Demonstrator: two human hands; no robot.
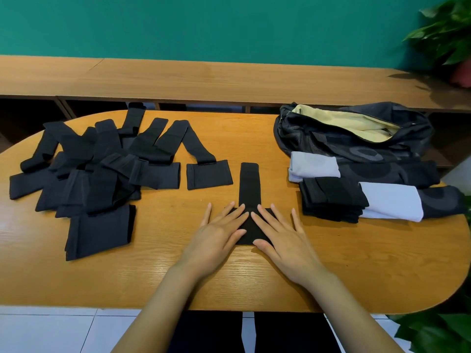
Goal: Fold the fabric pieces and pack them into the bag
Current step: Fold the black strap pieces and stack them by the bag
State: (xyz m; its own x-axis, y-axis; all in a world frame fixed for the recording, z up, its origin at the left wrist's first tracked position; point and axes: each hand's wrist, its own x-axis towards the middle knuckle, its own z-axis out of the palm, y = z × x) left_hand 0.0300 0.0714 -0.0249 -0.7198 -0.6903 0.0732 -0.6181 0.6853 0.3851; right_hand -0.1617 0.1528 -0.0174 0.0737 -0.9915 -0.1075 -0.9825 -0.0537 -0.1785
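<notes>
A black fabric piece [249, 184] lies flat at the table's middle, its narrow strap end pointing away from me. My left hand [219, 235] and my right hand [283, 238] press flat on its wide near end, fingers straight, fingertips almost meeting. A heap of unfolded black fabric pieces [102, 164] covers the left side of the table. A stack of folded black pieces [331, 200] sits to the right. Behind it a dark bag [356, 141] lies open, showing a pale yellow lining.
The orange wooden table [153, 276] has a rounded right end. Two light grey patches [314, 166] of the bag's flaps lie by the folded stack. A wooden bench [204, 77] runs along the green wall. Potted plants stand at the far right [448, 34] and near right [438, 332].
</notes>
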